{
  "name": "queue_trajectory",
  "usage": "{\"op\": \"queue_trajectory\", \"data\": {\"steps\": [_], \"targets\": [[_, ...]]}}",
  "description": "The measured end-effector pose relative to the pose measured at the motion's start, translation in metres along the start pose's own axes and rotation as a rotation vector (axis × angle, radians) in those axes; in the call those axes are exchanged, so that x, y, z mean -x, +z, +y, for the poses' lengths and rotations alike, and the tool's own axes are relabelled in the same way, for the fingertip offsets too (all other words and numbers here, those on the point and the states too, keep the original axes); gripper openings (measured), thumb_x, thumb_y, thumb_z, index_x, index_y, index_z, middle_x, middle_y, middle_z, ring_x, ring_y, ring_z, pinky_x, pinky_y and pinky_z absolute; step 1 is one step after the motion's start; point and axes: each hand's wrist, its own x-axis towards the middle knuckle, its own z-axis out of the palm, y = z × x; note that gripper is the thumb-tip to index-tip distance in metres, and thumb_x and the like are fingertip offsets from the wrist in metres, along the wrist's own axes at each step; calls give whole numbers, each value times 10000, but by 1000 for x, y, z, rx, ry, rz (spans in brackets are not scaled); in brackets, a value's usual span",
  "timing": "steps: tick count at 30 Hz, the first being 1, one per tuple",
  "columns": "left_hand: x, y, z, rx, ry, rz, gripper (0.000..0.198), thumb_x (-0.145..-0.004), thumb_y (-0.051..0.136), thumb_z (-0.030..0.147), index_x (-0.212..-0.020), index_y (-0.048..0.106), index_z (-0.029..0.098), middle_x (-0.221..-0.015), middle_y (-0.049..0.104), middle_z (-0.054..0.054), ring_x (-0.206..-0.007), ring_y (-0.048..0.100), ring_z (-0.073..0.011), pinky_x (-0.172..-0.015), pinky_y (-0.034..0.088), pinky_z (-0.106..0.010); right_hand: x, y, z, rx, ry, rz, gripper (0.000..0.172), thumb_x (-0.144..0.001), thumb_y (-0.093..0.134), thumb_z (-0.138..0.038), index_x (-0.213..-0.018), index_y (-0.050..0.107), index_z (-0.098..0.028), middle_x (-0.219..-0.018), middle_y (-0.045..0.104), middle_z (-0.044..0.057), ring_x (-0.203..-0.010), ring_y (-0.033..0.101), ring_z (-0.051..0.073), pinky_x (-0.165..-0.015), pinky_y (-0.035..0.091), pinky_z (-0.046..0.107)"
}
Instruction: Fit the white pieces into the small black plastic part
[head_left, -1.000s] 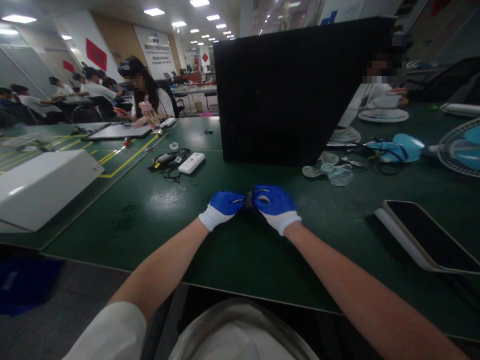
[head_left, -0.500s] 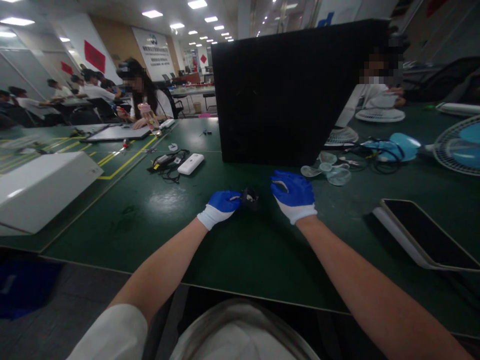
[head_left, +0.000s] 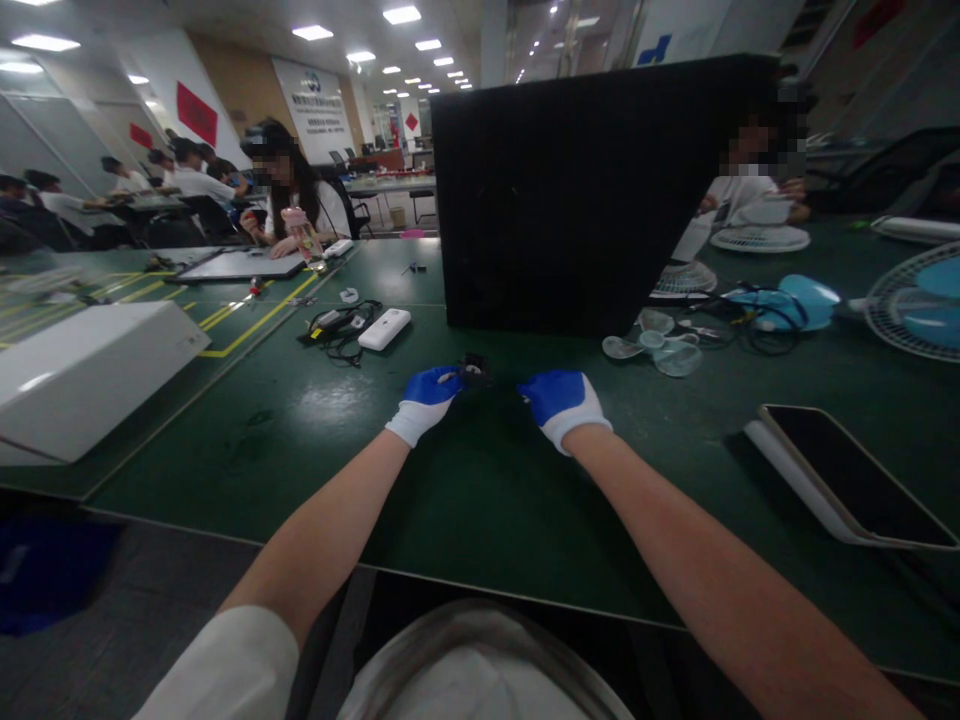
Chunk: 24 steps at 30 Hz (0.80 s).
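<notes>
My left hand (head_left: 431,388), in a blue-and-white work glove, grips the near-left side of a small black part (head_left: 475,370) with a pale middle. The part is held just over the green table, and its exact kind is too small to make out. To its right, apart from it, is my right hand (head_left: 561,402) in a matching glove. Its fingers are curled together, the tips pointing at the black part; whatever they may hold is hidden.
A large black panel (head_left: 570,210) stands upright beyond my hands. Clear fan blades (head_left: 660,345) lie to its right, a phone (head_left: 855,470) on a white stand nearer. Leftward are a white power bank (head_left: 385,330), cables (head_left: 337,330) and a white box (head_left: 97,370). People sit across the table.
My left hand has moved slightly left and away from me with the black part. My right hand has moved left and its spread fingers have closed together.
</notes>
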Motion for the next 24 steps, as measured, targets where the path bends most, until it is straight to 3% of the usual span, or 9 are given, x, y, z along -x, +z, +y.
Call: {"op": "queue_trajectory", "data": {"steps": [3,5,7,12,16,20,24], "targets": [[5,2,4,-87,87,-100,222,-902,628,247,-1056,786,219,-1099,785,-64,-1054,719,-245,-975,554,-397,5,-1,22,-153,87,172,325,-943,544,-252,-1186,758,-277,-1283,715,115,-1208,631,374,-999,470,593],[8,1,9,-140,116,-165,238,-911,611,244,-1074,785,238,-1125,781,-48,-1083,713,-240,-1010,540,-394,10,-7,31,-266,129,345,343,-983,490,-331,-1200,753,-290,-1357,677,81,-1288,576,364,-1089,415,590],[11,-1,15,-170,138,-225,255,-916,604,245,-1102,778,247,-1148,775,-37,-1102,707,-231,-1034,529,-382,14,-13,34,-342,176,436,364,-993,470,-387,-1194,757,-291,-1303,703,86,-1263,590,362,-1098,420,572],[15,-3,20,-206,197,-342,281,-939,561,283,-1113,774,227,-1171,766,-42,-1103,700,-222,-1049,514,-381,28,-23,15,-702,83,462,342,-978,506,-416,-1096,782,-253,-1134,771,70,-1115,692,310,-1024,520,520],[18,-1,20,-150,192,-414,287,-935,565,331,-1098,778,229,-1116,780,-31,-1047,712,-216,-1018,530,-378,36,-24,-7,-1002,157,400,310,-928,600,-473,-1067,785,-267,-1115,781,54,-1074,719,273,-987,566,495],[22,1,24,-62,181,-441,266,-924,578,345,-1039,793,239,-1076,788,-25,-1024,716,-211,-1013,530,-370,33,-22,-17,-1034,201,275,294,-914,619,-459,-1054,794,-270,-1112,781,49,-1049,724,272,-966,574,504],[24,2,28,-6,170,-444,258,-920,593,357,-1036,796,246,-1085,787,-26,-1039,712,-215,-1019,526,-375,25,-15,-13,-912,177,198,325,-931,584,-486,-1065,796,-278,-1121,778,37,-1092,702,287,-998,542,518]]}}
